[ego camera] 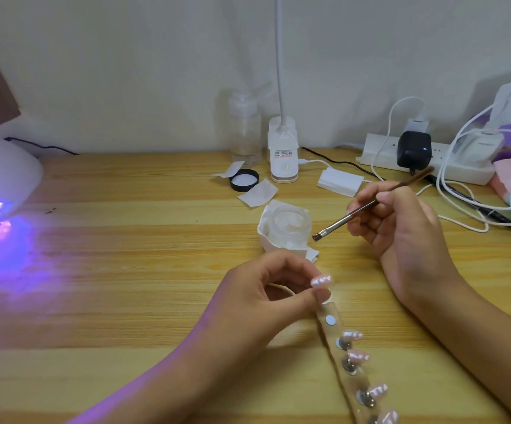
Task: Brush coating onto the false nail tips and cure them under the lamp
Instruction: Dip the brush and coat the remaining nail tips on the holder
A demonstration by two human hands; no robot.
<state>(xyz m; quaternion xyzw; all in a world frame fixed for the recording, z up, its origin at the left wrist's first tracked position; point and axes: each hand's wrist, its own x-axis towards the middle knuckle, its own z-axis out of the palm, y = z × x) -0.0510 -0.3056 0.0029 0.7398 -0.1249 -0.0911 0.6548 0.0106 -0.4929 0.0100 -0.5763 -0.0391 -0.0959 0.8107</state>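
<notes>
Mounted nail tips [359, 357] lay nearest; one tip [321, 281], pinched by left hand [257, 296], could be smudged; brush [340, 220] was clamped by right hand [401, 231].

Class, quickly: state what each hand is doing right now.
Left hand: pinches a false nail tip.
Right hand: grips the brush.

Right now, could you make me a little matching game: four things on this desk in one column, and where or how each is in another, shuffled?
1 brush
2 topmost nail tip
3 curing lamp
4 black lid

A glowing purple, far left
B lying flat behind the jar
C held by the right hand
D pinched by the left hand

Pairs: 1-C, 2-D, 3-A, 4-B
</notes>
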